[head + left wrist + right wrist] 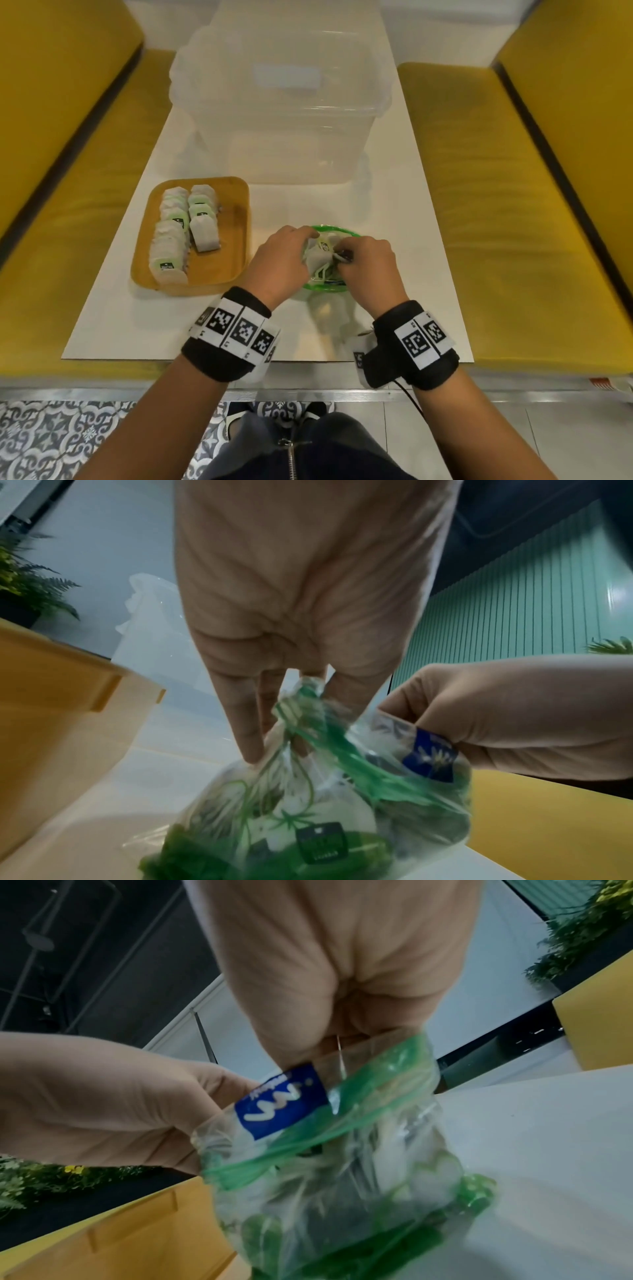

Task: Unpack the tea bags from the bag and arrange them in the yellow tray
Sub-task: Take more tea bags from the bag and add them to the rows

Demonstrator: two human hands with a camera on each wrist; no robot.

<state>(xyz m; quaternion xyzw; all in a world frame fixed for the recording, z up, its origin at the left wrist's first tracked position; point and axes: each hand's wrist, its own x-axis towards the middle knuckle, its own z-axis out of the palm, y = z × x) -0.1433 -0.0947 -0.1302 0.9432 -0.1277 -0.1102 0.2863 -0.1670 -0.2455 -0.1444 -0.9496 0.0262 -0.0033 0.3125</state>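
Observation:
A clear plastic bag [337, 229] with a green zip rim stands on the white table between my hands, tea bags bunched inside it [325, 818]. My left hand [308, 240] pinches the left side of the rim [263, 745]. At the right side my right hand [342, 253] grips the rim beside a blue label [284, 1104]. A white tea bag [317, 260] with a green tag shows in the open mouth. To the left lies the yellow tray [233, 246], holding two rows of tea bags [178, 233].
A large clear plastic storage box [281, 102] stands behind the bag and tray. Yellow bench cushions [496, 205] flank the white table [394, 192] on both sides. The table's front edge is just under my wrists.

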